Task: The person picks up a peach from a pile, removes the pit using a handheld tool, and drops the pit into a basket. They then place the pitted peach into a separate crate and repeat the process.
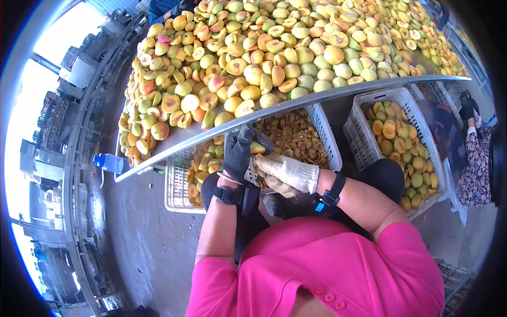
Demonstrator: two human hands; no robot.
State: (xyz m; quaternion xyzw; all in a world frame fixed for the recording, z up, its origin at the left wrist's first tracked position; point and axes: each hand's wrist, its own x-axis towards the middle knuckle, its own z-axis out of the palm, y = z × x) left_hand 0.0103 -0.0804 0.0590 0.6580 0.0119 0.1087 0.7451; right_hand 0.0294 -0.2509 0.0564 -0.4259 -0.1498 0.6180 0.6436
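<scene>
My left hand [240, 150], in a dark grey glove, is closed round a yellow-green fruit [256, 148] just below the table's metal edge [296, 101]. Close to its right, my right hand [288, 173] wears a whitish knitted glove soiled at the fingers. Its fingers are bent near the fruit; whether they hold anything is hidden. Beneath my hands are a crate of fruit [170, 185] on the left and a crate of brown pieces [328, 138] on the right. Above them, whole and halved fruit [253, 74] is heaped on the table.
A white crate of fruit [355, 127] stands at the right, beside my knee. A blue-capped bottle [110, 162] is at the table's left corner. Another person in patterned clothing [475, 164] is at the far right, and part of another person [161, 9] shows behind the table.
</scene>
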